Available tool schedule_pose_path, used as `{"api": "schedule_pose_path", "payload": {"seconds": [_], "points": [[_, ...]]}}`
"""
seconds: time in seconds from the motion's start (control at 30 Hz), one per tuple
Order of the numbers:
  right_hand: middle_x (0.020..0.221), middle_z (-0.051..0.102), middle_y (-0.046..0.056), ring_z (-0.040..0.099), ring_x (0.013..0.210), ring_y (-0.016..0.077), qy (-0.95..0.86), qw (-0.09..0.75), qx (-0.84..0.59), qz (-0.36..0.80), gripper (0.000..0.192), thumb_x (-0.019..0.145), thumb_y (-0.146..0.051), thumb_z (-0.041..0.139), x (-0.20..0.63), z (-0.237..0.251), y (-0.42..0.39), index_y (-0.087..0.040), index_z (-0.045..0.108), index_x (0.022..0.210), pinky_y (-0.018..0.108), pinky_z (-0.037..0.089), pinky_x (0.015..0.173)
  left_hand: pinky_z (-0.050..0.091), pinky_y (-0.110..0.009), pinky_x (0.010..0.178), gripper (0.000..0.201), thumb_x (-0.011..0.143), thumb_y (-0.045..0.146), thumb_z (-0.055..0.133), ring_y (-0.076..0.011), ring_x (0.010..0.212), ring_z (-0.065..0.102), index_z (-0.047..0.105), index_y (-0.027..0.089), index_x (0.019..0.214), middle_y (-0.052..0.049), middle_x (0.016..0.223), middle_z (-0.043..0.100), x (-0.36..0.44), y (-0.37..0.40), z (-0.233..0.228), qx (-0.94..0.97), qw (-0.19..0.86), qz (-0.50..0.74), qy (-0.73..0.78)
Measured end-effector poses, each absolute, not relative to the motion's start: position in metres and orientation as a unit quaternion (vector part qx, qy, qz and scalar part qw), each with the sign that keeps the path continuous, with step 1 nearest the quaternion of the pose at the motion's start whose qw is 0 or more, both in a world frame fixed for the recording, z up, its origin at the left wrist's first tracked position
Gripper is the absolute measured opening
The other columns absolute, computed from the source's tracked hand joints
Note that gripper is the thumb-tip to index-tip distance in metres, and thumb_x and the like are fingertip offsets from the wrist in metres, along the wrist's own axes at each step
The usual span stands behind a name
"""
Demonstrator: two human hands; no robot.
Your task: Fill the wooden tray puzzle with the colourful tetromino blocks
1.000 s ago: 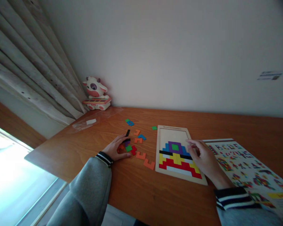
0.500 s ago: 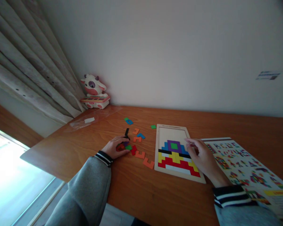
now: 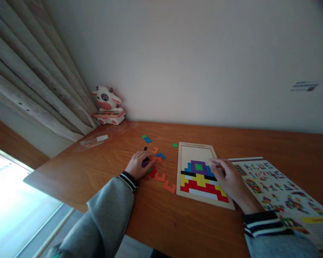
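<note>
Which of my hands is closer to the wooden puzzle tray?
Your right hand. It is at the right edge of the wooden puzzle tray, fingers over it. Your left hand is off to its left, among the loose pieces.

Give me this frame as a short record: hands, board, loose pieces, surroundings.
Left hand: among the loose pieces, thumb and fingers about a dark purple piece; grip unclear
Right hand: at the right side of the puzzle board; fingers curled, contents unclear
Board: coloured pieces in its lower part, a purple ring around a green square on top
Loose pieces: left of the board
Surroundings: printed sheet at right; cow toy by the curtain
</note>
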State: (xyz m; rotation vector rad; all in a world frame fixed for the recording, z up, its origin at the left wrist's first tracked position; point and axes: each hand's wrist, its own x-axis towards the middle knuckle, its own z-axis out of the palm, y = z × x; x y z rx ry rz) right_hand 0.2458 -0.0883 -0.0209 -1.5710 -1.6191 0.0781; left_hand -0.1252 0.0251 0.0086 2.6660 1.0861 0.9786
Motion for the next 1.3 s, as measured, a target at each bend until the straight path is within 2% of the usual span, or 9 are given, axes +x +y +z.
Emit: {"api": "schedule_pose_path", "payload": {"seconds": [0.23,0.37,0.53,0.73,0.9,1.03,1.13,1.3], "points": [[0.105,0.065,0.009,0.064,0.090,0.0217,-0.640,0.433,-0.634,0.037,0.029,0.094,-0.039,0.049,0.244,-0.019,-0.089,-0.021,0.063,0.111,0.037,0.051,0.083,0.051,-0.040,0.097,0.035,0.087,0.044,0.064,-0.0251,0.104,0.066,0.065,0.021,0.113,-0.009,0.112,0.071,-0.089,0.035,-0.002,0.868,0.044,0.276,0.410],[0.106,0.064,0.009,0.063,0.091,0.0222,-0.626,0.443,-0.639,0.052,0.031,0.093,-0.041,0.050,0.244,-0.021,-0.090,-0.021,0.063,0.111,0.039,0.052,0.084,0.052,-0.039,0.095,0.028,0.085,0.040,0.066,-0.0239,0.100,0.067,0.067,0.020,0.106,-0.007,0.107,0.072,-0.088,0.041,-0.007,0.864,0.058,0.288,0.408],[0.106,0.066,0.009,0.064,0.089,0.0223,-0.605,0.454,-0.651,0.066,0.032,0.093,-0.044,0.049,0.246,-0.026,-0.093,-0.021,0.063,0.110,0.039,0.053,0.081,0.054,-0.036,0.091,0.026,0.085,0.033,0.065,-0.0222,0.098,0.068,0.066,0.021,0.108,-0.006,0.106,0.072,-0.092,0.041,-0.007,0.853,0.098,0.315,0.405],[0.100,0.069,0.010,0.066,0.085,0.0239,-0.553,0.483,-0.676,0.071,0.035,0.089,-0.050,0.052,0.253,-0.030,-0.094,-0.021,0.065,0.104,0.038,0.056,0.073,0.053,-0.042,0.093,0.026,0.084,0.036,0.067,-0.0252,0.099,0.067,0.067,0.021,0.105,-0.007,0.105,0.072,-0.094,0.036,-0.001,0.838,0.084,0.337,0.421],[0.095,0.070,0.010,0.067,0.081,0.0237,-0.558,0.480,-0.673,0.072,0.034,0.085,-0.050,0.055,0.256,-0.035,-0.093,-0.022,0.066,0.101,0.038,0.057,0.072,0.048,-0.047,0.101,0.040,0.084,0.044,0.067,-0.0281,0.110,0.064,0.066,0.022,0.117,-0.010,0.119,0.069,-0.093,0.031,-0.001,0.865,0.057,0.306,0.393],[0.096,0.071,0.010,0.068,0.081,0.0239,-0.551,0.482,-0.676,0.082,0.034,0.087,-0.050,0.053,0.255,-0.034,-0.095,-0.022,0.066,0.101,0.038,0.058,0.071,0.046,-0.049,0.104,0.040,0.089,0.039,0.062,-0.0288,0.119,0.060,0.064,0.022,0.124,-0.011,0.127,0.066,-0.090,0.028,-0.003,0.908,0.073,0.257,0.324],[0.098,0.071,0.010,0.068,0.085,0.0242,-0.545,0.481,-0.681,0.088,0.035,0.087,-0.050,0.054,0.255,-0.031,-0.097,-0.021,0.066,0.103,0.039,0.058,0.074,0.049,-0.047,0.101,0.036,0.088,0.039,0.062,-0.0290,0.113,0.064,0.066,0.018,0.118,-0.013,0.120,0.069,-0.088,0.029,-0.003,0.903,0.091,0.262,0.328],[0.097,0.071,0.010,0.068,0.085,0.0247,-0.541,0.495,-0.674,0.088,0.035,0.087,-0.050,0.055,0.252,-0.025,-0.098,-0.020,0.066,0.103,0.040,0.057,0.075,0.054,-0.041,0.092,0.029,0.086,0.036,0.066,-0.0267,0.100,0.067,0.067,0.019,0.109,-0.011,0.107,0.071,-0.081,0.033,-0.002,0.880,0.101,0.292,0.362]]}}
